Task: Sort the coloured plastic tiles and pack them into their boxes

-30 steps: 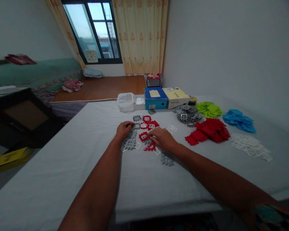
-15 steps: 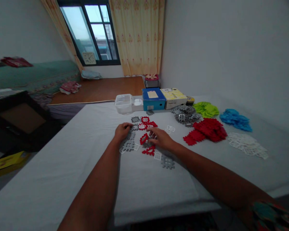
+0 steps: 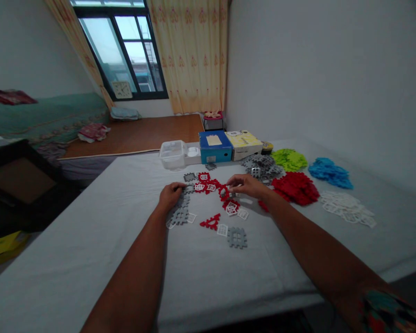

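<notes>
My left hand (image 3: pixel 170 195) is closed, thumb and index fingertips pinched at the edge of a grey interlocking tile (image 3: pixel 190 189). More grey tiles (image 3: pixel 179 216) run in a column beside and below it. My right hand (image 3: pixel 247 185) pinches a red notched tile (image 3: pixel 223 192) with an opening in it, tilted up off the cloth. Left of that tile lie joined red tiles (image 3: pixel 205 186) with white window pieces on them. Under my right hand sits another red tile with a white window piece (image 3: pixel 231 209). A red triangle tile (image 3: pixel 211 222) lies nearer me.
Piles of grey (image 3: pixel 263 165), green (image 3: pixel 289 159), blue (image 3: pixel 330 173), red (image 3: pixel 296 188) and white pieces (image 3: pixel 346 208) lie to the right. A clear plastic box (image 3: pixel 172 155), a blue box (image 3: pixel 215 147) and a yellow box (image 3: pixel 244 144) stand at the back. A loose grey tile (image 3: pixel 237 237) lies in front.
My right hand has moved right and away from me with the red tile, from above the red triangle. My left hand stays at the grey tile. The view has shifted slightly.
</notes>
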Demonstrator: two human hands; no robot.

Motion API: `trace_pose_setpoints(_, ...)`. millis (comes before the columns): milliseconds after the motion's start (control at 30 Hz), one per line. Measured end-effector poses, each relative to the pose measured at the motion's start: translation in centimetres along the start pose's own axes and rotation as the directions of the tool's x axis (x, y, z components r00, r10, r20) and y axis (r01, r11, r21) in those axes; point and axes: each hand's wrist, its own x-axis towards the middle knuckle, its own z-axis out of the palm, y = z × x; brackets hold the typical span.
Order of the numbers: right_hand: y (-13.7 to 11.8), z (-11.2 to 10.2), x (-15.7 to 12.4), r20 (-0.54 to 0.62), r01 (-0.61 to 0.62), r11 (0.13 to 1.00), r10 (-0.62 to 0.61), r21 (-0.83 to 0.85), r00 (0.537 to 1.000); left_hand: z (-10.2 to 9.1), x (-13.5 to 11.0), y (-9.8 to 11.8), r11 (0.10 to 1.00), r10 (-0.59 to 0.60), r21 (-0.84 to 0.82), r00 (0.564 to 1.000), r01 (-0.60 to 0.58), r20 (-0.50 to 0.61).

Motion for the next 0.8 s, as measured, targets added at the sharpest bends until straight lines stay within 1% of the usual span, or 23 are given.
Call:
trace_pose_setpoints(67, -0.3, 0.3, -0.2, 0.1, 0.02, 0.998, -0.025, 0.054, 0.995, 0.0, 0.0, 0.0, 1.0, -0.009, 0.007, 1.0, 0.009, -0.001)
trace_pose_setpoints(100, -0.4, 0.5, -0.2, 0.123, 0.033, 0.998, -0.041, 0.06, 0.992, 0.0, 0.0, 0.1, 1.0, -0.017, 0.008, 1.0, 0.017, 0.001)
trace_pose_setpoints(133, -0.5, 0.8, -0.3, 0.119, 0.051, 0.998, -0.056, 0.045, 0.991, 0.0, -0.1, 0.1, 1.0, -0.024, 0.005, 1.0, 0.024, 0.003)
trace_pose_setpoints(233, -0.7, 1.1, -0.2, 0.041, 0.093, 0.994, -0.091, -0.064, 0.995, 0.1, -0.1, 0.0, 1.0, -0.027, -0.015, 1.0, 0.027, 0.0)
trace_pose_setpoints(300, -0.7, 1.0, -0.1, 0.018, 0.106, 0.988, -0.105, -0.111, 0.994, 0.1, -0.1, 0.0, 0.999, -0.029, -0.015, 1.0, 0.029, -0.004)
trace_pose_setpoints(400, -0.6, 0.7, -0.1, 0.017, 0.105, 0.989, -0.104, -0.104, 0.994, 0.2, -0.1, 0.0, 0.999, -0.046, -0.008, 0.999, 0.046, 0.001)
trace_pose_setpoints(467, -0.2, 0.4, 0.0, 0.022, 0.07, 0.996, -0.069, -0.059, 0.997, 0.1, -0.1, 0.1, 0.998, -0.057, -0.007, 0.998, 0.057, 0.002)
trace_pose_setpoints(500, 0.1, 0.1, 0.1, 0.007, 0.05, 0.998, -0.05, -0.036, 0.999, 0.1, -0.1, 0.2, 0.998, -0.059, -0.003, 0.998, 0.059, 0.0)
trace_pose_setpoints(533, 0.5, -0.3, 0.2, -0.036, 0.036, 0.999, -0.037, -0.029, 0.999, 0.1, -0.1, 0.3, 0.998, -0.057, 0.002, 0.998, 0.057, -0.001)
trace_pose_setpoints(567, 0.9, -0.9, 0.3, -0.113, 0.027, 0.999, -0.032, -0.042, 0.993, 0.0, -0.2, 0.4, 0.999, -0.053, 0.008, 0.999, 0.053, -0.003)
trace_pose_setpoints(600, 1.4, -1.7, 0.4, -0.217, 0.021, 0.997, -0.036, -0.074, 0.975, 0.0, -0.2, 0.4, 0.999, -0.048, 0.014, 0.999, 0.048, -0.003)
trace_pose_setpoints(633, 1.9, -2.7, 0.5, -0.333, 0.01, 0.993, -0.049, -0.119, 0.942, -0.1, -0.2, 0.5, 0.999, -0.042, 0.019, 0.999, 0.042, -0.003)
trace_pose_setpoints(700, 3.0, -5.0, 0.6, -0.539, -0.03, 0.979, -0.085, -0.201, 0.838, -0.1, -0.2, 0.6, 0.999, -0.033, 0.023, 0.999, 0.033, -0.001)
trace_pose_setpoints(767, 4.0, -7.3, 0.6, -0.682, -0.071, 0.971, -0.108, -0.229, 0.723, -0.1, -0.2, 0.5, 0.999, -0.03, 0.027, 1.0, 0.03, 0.002)
trace_pose_setpoints(800, 4.5, -8.2, 0.6, -0.731, -0.085, 0.972, -0.106, -0.219, 0.675, -0.1, -0.1, 0.4, 0.999, -0.032, 0.03, 0.999, 0.032, 0.003)
